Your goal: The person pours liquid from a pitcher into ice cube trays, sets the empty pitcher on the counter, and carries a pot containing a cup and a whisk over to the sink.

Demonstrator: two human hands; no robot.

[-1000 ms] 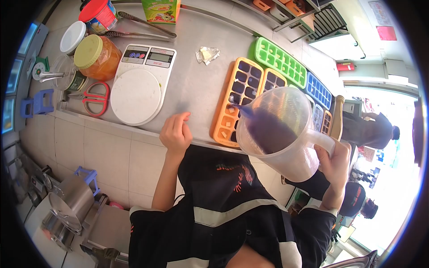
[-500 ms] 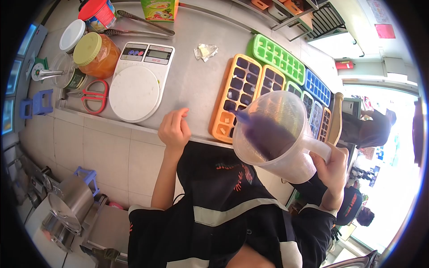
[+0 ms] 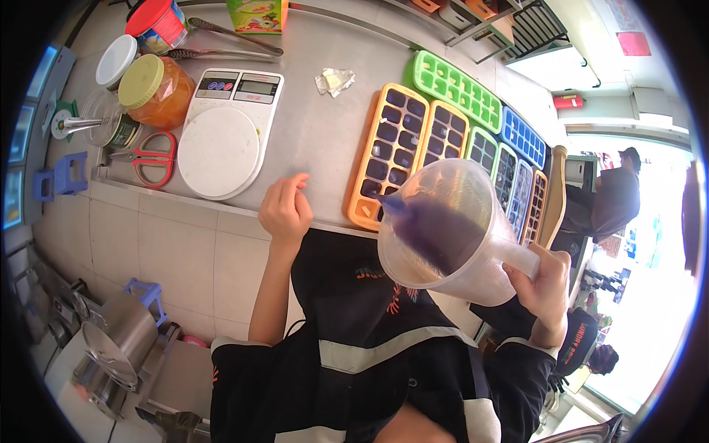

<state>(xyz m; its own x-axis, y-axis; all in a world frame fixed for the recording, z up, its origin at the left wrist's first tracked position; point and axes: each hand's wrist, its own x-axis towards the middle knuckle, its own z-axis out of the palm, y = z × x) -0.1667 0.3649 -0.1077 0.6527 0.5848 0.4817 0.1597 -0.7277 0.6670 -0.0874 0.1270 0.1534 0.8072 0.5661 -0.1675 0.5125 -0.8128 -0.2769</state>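
My right hand [image 3: 545, 288] is wrapped round the handle of a translucent pitcher [image 3: 443, 229], which is tilted to the left with dark purple liquid inside. Its spout is over the near end of an orange tray [image 3: 363, 213], where most compartments hold dark liquid. A second orange tray [image 3: 445, 133], partly behind the pitcher, also holds dark liquid. My left hand [image 3: 286, 209] hovers by the counter's front edge, its fingers curled; whether anything is between them is hidden. A white kitchen scale [image 3: 221, 151] lies to its left.
Behind are a green tray [image 3: 458, 90] and a blue tray [image 3: 523, 138]. Red-handled scissors [image 3: 156, 159], an orange-filled jar [image 3: 166, 92], tongs [image 3: 236, 37] and a small wrapper [image 3: 334, 81] lie on the counter [image 3: 317, 140]. Other people stand at the right.
The pitcher has shifted toward the counter's front edge. More compartments near the front of the orange tray now hold dark liquid. My left hand has barely moved.
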